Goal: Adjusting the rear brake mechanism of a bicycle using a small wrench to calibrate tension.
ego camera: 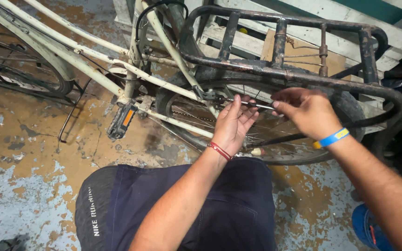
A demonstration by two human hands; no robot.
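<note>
— Why is the left hand (233, 122) flat against the wheel (261, 121) like that?

— It looks like a brace. The fingers are spread and lie along a thin metal rod (252, 104) running by the hub side of the frame (117, 69), thumb underneath, so the rod is lightly steadied rather than clamped. I'd say that keeps it from swinging.

— And the right hand (305, 111)?

— Curled, fingertips pinched on the rod's other end, just under the rusty rack (284, 69). Whether there's a small nut or tool between the fingertips I can't tell; it's too small.

— So both hands on one part?

— Yes, one at each end, close together, above the chain (191, 116) and in front of the spokes.

— Why does the bike sit so low in view?

— The person seems to be crouched beside it on the patchy floor (33, 186), knees in dark shorts (187, 204) right under the hands. That puts the rear axle at arm's reach. The pedal (123, 120) hangs off to the left, well apart from the hands.

— Anything else nearby?

— A blue object (368, 230) at the lower right edge, partly cut off.
</note>
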